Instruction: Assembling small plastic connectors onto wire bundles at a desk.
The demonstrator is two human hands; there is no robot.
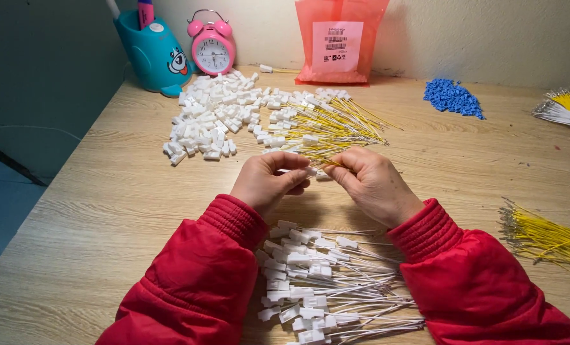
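Observation:
My left hand [267,182] pinches a small white plastic connector [311,171] at mid-table. My right hand [371,183] is closed on a thin yellow wire [329,161], its end meeting the connector between my fingertips. Both arms wear red sleeves. Just beyond my hands lies a pile of white connectors with yellow wires [317,124]. Loose white connectors [211,118] are heaped further left. Between my forearms, near the front edge, lies a pile of white connectors with white wires [323,281].
The wooden table [106,211] also carries a bundle of yellow wires [543,239] at right, blue small parts [452,98], yellow and white wires [562,108] at far right, a red plastic bag [337,41], a pink alarm clock [212,45] and a teal pen holder [154,54].

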